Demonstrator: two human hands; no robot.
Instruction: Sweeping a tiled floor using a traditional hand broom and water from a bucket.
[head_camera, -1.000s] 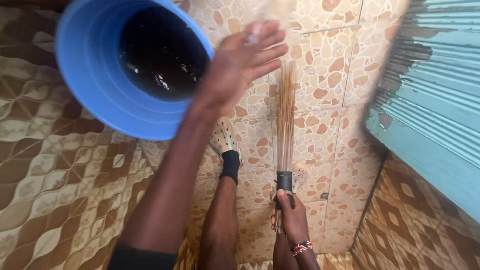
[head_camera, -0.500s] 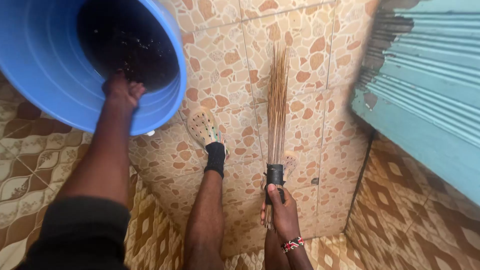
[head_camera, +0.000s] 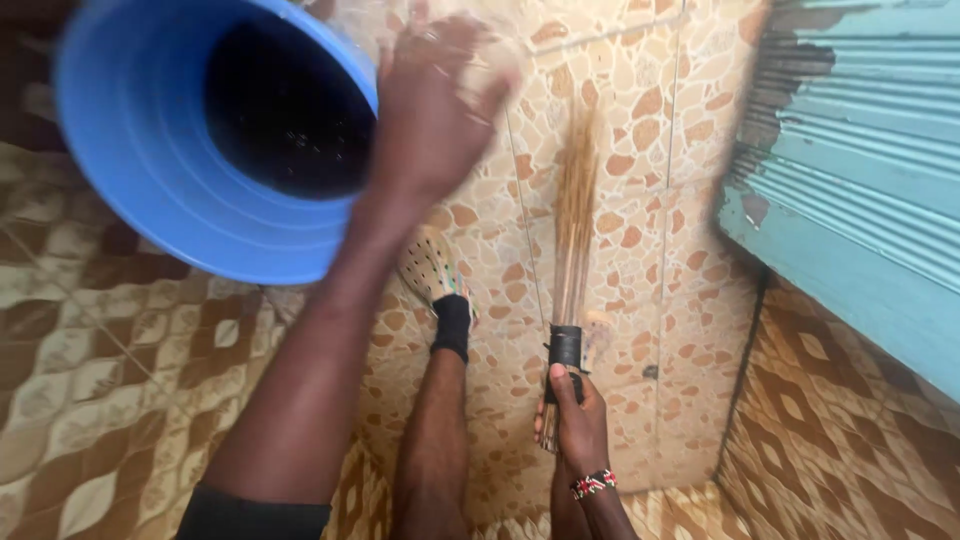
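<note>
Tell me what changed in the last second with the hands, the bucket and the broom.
The left hand dipped into the blue bucket half a second ago and has come back out, raised and blurred over the tiled floor. The right hand stays closed on the broom, bristles still pointing away.

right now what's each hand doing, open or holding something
Left hand: open, fingers spread, holding nothing, raised beside the blue bucket.
Right hand: closed around the black binding of the stick broom.
</note>
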